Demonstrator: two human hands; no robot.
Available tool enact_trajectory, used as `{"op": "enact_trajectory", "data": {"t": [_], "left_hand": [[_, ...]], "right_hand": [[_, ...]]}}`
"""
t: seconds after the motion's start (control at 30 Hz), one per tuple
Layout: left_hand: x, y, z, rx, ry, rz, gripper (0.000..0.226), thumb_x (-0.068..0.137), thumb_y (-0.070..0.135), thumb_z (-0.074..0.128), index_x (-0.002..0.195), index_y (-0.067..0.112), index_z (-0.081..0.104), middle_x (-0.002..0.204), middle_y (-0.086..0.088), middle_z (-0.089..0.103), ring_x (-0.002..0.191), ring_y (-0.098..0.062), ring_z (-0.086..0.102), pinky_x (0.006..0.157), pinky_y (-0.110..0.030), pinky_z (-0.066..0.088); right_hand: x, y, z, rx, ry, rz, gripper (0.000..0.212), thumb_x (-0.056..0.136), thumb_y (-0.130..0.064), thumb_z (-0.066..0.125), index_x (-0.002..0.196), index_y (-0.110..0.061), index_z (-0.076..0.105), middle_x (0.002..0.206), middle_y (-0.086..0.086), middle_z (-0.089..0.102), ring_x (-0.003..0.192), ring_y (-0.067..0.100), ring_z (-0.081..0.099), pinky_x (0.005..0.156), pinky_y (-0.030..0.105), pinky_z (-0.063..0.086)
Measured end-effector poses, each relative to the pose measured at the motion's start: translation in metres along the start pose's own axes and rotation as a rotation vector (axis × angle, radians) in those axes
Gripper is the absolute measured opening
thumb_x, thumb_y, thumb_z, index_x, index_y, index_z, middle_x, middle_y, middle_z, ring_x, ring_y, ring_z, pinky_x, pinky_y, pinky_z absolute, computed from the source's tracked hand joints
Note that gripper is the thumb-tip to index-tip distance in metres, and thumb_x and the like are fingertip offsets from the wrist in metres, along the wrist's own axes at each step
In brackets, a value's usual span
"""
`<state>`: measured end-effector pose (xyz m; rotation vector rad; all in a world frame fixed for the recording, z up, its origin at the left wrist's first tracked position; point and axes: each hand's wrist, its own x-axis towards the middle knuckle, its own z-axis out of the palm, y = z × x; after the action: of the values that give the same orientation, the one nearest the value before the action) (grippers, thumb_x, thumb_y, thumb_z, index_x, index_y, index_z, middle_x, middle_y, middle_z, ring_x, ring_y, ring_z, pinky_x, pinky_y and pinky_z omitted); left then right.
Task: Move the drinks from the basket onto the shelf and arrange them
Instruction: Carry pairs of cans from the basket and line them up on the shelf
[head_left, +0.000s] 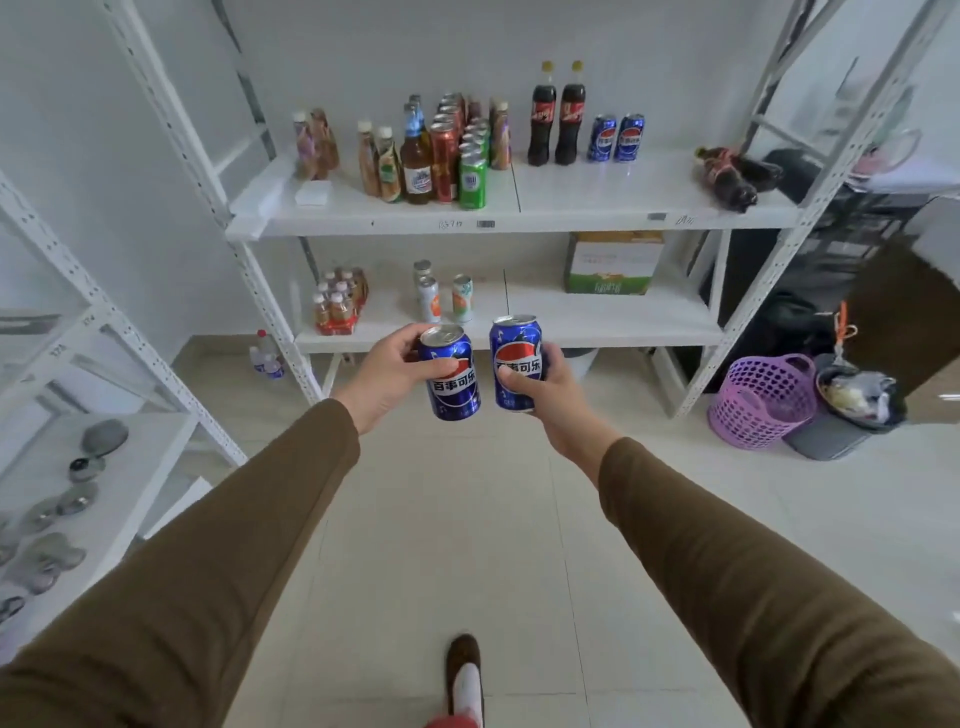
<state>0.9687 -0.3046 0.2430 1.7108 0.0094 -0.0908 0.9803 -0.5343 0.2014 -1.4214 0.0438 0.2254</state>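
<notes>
I hold two blue cola cans upright at chest height — one per hand, so both can be shelved together. My left hand is wrapped around the left can; my right hand grips the right can. Beyond them, matching cans stand on the upper shelf. The purple basket sits on the floor, off to my right.

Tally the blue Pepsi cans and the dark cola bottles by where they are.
Blue cans in hands: 2, left hand and right hand
Blue cans on upper shelf: 2
Upright cola bottles: 2
Cola bottles lying down: 2
Total: 8
</notes>
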Motion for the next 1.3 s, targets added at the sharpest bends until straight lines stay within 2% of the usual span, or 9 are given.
{"op": "enact_trajectory", "data": {"t": [0.13, 0.27, 0.47, 0.73, 0.87, 1.0, 1.1, 1.23, 1.3], "left_hand": [[0.101, 0.003, 0.016, 0.003, -0.067, 0.007, 0.048, 0.076, 0.014, 0.087, 0.116, 0.034, 0.068, 0.11, 0.013, 0.076, 0.1, -0.001, 0.07, 0.081, -0.015, 0.053], [0.197, 0.016, 0.041, 0.031, -0.208, 0.013, 0.05, 0.077, 0.011, 0.086, 0.12, 0.03, 0.067, 0.118, 0.006, 0.074, 0.111, -0.012, 0.068, 0.095, -0.027, 0.052], [0.329, 0.034, 0.094, 0.038, -0.332, 0.048, 0.064, 0.078, 0.009, 0.084, 0.137, 0.02, 0.061, 0.125, 0.002, 0.071, 0.116, -0.013, 0.066, 0.098, -0.027, 0.05], [0.498, 0.059, 0.17, 0.084, -0.309, 0.074, 0.058, 0.077, 0.009, 0.085, 0.129, 0.013, 0.059, 0.124, -0.005, 0.069, 0.108, -0.015, 0.067, 0.094, -0.03, 0.053], [0.569, 0.069, 0.199, 0.102, -0.272, 0.075, 0.056, 0.078, 0.009, 0.085, 0.128, 0.017, 0.06, 0.125, -0.002, 0.069, 0.117, -0.019, 0.063, 0.102, -0.035, 0.051], [0.635, 0.074, 0.218, 0.106, -0.24, 0.048, 0.053, 0.079, 0.012, 0.085, 0.123, 0.028, 0.061, 0.127, 0.004, 0.068, 0.122, -0.018, 0.06, 0.109, -0.042, 0.047], [0.689, 0.077, 0.232, 0.113, -0.216, 0.035, 0.056, 0.079, 0.011, 0.084, 0.128, 0.025, 0.059, 0.131, 0.004, 0.066, 0.127, -0.019, 0.057, 0.111, -0.045, 0.045], [0.753, 0.083, 0.246, 0.098, -0.211, 0.043, 0.06, 0.079, 0.009, 0.084, 0.132, 0.021, 0.057, 0.135, 0.001, 0.064, 0.13, -0.02, 0.055, 0.113, -0.043, 0.044], [0.779, 0.086, 0.25, 0.107, -0.23, 0.066, 0.061, 0.079, 0.008, 0.084, 0.133, 0.018, 0.057, 0.135, -0.001, 0.063, 0.13, -0.019, 0.056, 0.113, -0.041, 0.043]], "right_hand": [[0.072, -0.019, -0.03, -0.03, 0.095, -0.018, 0.052, 0.083, -0.014, 0.081, 0.123, -0.027, 0.051, 0.114, -0.001, 0.067, 0.101, 0.013, 0.067, 0.077, 0.023, 0.055], [0.132, -0.041, -0.066, -0.063, 0.164, -0.013, 0.058, 0.083, -0.013, 0.081, 0.13, -0.022, 0.048, 0.119, 0.003, 0.065, 0.107, 0.017, 0.066, 0.091, 0.035, 0.055], [0.226, -0.074, -0.13, -0.109, 0.253, -0.044, 0.057, 0.081, -0.011, 0.082, 0.127, -0.023, 0.05, 0.122, 0.003, 0.066, 0.112, 0.02, 0.064, 0.094, 0.037, 0.055], [0.386, -0.109, -0.24, -0.166, 0.275, -0.077, 0.058, 0.079, -0.013, 0.084, 0.128, -0.023, 0.055, 0.117, -0.002, 0.069, 0.109, 0.018, 0.065, 0.095, 0.038, 0.053], [0.459, -0.133, -0.287, -0.173, 0.272, -0.076, 0.053, 0.079, -0.008, 0.081, 0.12, -0.029, 0.055, 0.109, -0.009, 0.067, 0.102, 0.014, 0.065, 0.081, 0.025, 0.052], [0.529, -0.149, -0.317, -0.167, 0.282, -0.058, 0.057, 0.079, -0.009, 0.083, 0.125, -0.025, 0.053, 0.114, -0.006, 0.067, 0.108, 0.017, 0.065, 0.086, 0.032, 0.054], [0.58, -0.159, -0.333, -0.187, 0.288, -0.058, 0.061, 0.078, -0.013, 0.085, 0.128, -0.025, 0.051, 0.112, -0.011, 0.065, 0.102, 0.006, 0.063, 0.077, 0.022, 0.052], [0.645, -0.167, -0.351, -0.238, 0.335, -0.029, 0.068, 0.079, -0.015, 0.085, 0.136, -0.023, 0.048, 0.119, -0.008, 0.063, 0.105, 0.01, 0.061, 0.088, 0.031, 0.053], [0.671, -0.172, -0.358, -0.235, 0.356, -0.006, 0.067, 0.079, -0.017, 0.085, 0.135, -0.025, 0.048, 0.115, -0.012, 0.062, 0.104, 0.009, 0.061, 0.082, 0.026, 0.052]]}}
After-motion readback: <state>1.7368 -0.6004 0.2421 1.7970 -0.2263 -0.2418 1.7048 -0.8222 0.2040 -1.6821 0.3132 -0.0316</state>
